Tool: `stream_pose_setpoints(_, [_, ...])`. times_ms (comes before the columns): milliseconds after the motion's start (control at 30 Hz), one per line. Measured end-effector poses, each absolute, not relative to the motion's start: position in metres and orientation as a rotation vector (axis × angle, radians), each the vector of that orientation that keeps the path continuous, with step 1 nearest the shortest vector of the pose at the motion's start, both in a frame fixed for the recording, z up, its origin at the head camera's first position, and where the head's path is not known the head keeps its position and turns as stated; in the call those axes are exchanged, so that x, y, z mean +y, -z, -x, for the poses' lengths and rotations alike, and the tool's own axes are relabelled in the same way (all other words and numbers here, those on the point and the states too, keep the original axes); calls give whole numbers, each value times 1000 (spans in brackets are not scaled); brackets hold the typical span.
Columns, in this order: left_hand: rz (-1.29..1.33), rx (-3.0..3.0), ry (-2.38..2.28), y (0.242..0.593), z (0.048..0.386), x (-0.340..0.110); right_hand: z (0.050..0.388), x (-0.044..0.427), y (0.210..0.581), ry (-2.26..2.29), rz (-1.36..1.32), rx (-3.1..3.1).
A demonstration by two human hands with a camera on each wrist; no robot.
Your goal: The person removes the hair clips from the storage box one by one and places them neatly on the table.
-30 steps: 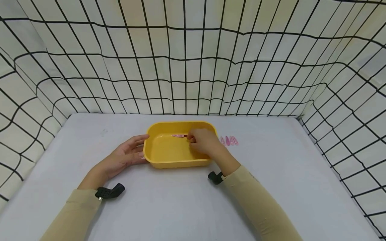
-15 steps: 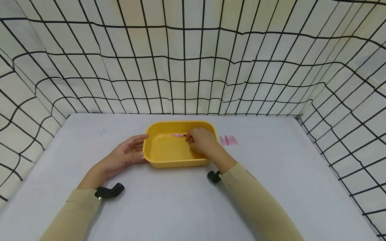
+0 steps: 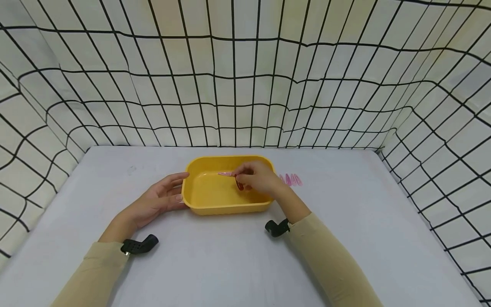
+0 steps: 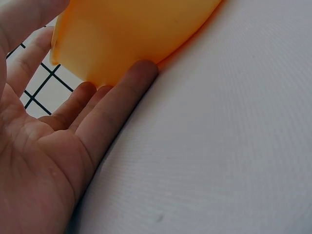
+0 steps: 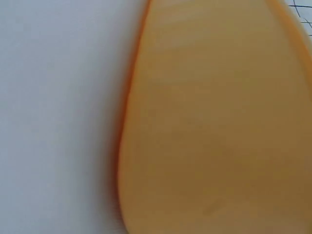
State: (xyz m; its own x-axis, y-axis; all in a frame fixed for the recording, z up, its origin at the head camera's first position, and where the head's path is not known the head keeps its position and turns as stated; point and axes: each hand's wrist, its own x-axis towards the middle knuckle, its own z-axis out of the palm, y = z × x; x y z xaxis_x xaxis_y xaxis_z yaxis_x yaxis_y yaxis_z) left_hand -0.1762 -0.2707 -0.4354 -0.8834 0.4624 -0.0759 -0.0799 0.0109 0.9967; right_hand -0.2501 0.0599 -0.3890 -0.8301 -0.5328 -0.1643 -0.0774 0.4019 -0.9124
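My left hand (image 3: 158, 197) rests at the left end of a yellow tray (image 3: 215, 209), fingers fairly straight. In the left wrist view, the fingertips touch the tray's outer wall (image 4: 131, 34). Inside the tray, my right hand (image 3: 261, 178) pinches a dark red hair clip (image 3: 239, 185) between thumb and fingers, so part of the clip is hidden. Beside those fingertips a pink hair clip (image 3: 225, 174) lies on the tray floor. Only the tray's outer side (image 5: 214, 117) fills the right wrist view, blurred; the right hand is out of that frame.
Several pink hair clips (image 3: 291, 179) lie in a row on the white table (image 3: 215, 264), just right of the tray. A white wall with a black grid (image 3: 245, 91) rises behind the table and along both sides.
My right hand has lifted slightly and turned, and the dark red hair clip now shows, tilted downward in its fingers. The left hand and the tray have stayed put.
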Motion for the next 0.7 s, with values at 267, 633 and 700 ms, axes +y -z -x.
stream_pose_setpoints(267, [-411,1908,-1940,437,177,-273,248,63,380,1537,532,2173])
stream_pose_setpoints(633, [-397,1895,-1951,438,177,-271,247,60,375,1705,397,1958])
stream_pose_setpoints(700, [-388,1899,-1948,438,177,-271,247,60,376,1728,385,1943])
